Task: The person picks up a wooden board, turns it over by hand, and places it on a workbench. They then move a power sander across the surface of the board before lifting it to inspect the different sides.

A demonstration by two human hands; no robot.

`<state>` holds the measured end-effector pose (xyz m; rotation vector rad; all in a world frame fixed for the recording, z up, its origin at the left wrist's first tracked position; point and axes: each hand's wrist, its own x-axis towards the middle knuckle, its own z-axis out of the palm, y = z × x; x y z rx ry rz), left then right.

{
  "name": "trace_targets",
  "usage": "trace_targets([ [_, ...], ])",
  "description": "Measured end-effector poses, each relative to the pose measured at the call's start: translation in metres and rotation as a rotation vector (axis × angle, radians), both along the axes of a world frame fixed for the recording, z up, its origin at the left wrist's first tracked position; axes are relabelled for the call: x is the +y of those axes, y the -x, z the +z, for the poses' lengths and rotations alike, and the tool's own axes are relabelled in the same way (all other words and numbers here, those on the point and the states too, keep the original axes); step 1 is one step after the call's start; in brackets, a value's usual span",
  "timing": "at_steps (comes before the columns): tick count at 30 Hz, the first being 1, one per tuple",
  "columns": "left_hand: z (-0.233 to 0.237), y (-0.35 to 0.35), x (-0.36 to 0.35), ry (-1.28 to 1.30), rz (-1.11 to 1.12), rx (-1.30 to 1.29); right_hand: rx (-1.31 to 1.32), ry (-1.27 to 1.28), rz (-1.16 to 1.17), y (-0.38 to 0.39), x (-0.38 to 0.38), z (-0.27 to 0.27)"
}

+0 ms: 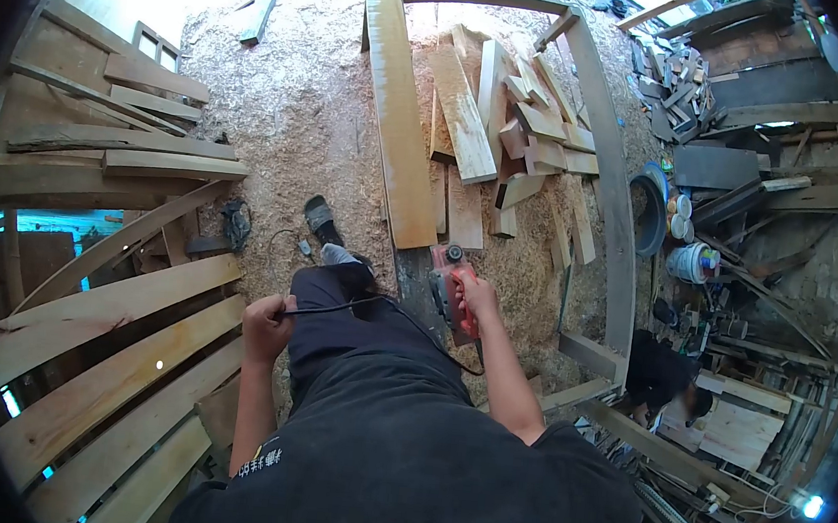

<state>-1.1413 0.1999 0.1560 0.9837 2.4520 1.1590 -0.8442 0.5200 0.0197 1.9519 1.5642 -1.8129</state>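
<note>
Red-bodied, likely handling heavy and rigid: gripping planer [447,296] by its handle [461,279] with closed right hand [478,298]; clenching flexible cord [335,307] in left fist [267,320].

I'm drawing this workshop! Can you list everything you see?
power tool: one, red and grey, middle
cord: one, black, lower middle
long board: one, light brown, upper middle
wood pieces: many, pale, right of the long board
frame: one, greyish, right of middle
planks: several, pale brown, left
shavings: countless, pale, upper middle
scraps: many, mostly grey, upper right
bucket: at least one, white, right
other person: one, dark clothes, lower right
shirt: one, black, bottom middle
left hand: one, bare, closed on the cord
right hand: one, bare, gripping the power tool
</note>
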Motion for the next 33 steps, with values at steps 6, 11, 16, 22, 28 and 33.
trace_targets([
  [6,0.001,-0.003,0.003,0.012,-0.010,-0.025,0.036,-0.039,-0.050,0.009,0.001,-0.016],
  [11,-0.001,-0.004,0.001,0.000,-0.020,0.002,0.032,-0.037,-0.051,0.014,0.002,-0.025],
  [16,-0.003,-0.009,0.000,0.024,-0.014,-0.046,0.053,-0.043,-0.080,0.016,-0.001,-0.022],
  [22,-0.006,-0.008,0.002,0.034,0.006,-0.035,-0.138,-0.071,-0.026,0.025,0.007,-0.024],
  [28,-0.010,-0.008,0.004,0.038,0.034,-0.039,-0.057,-0.070,-0.155,0.007,-0.005,-0.043],
  [33,-0.006,-0.011,0.015,0.057,-0.017,-0.027,-0.059,-0.078,-0.152,0.010,-0.003,-0.051],
])
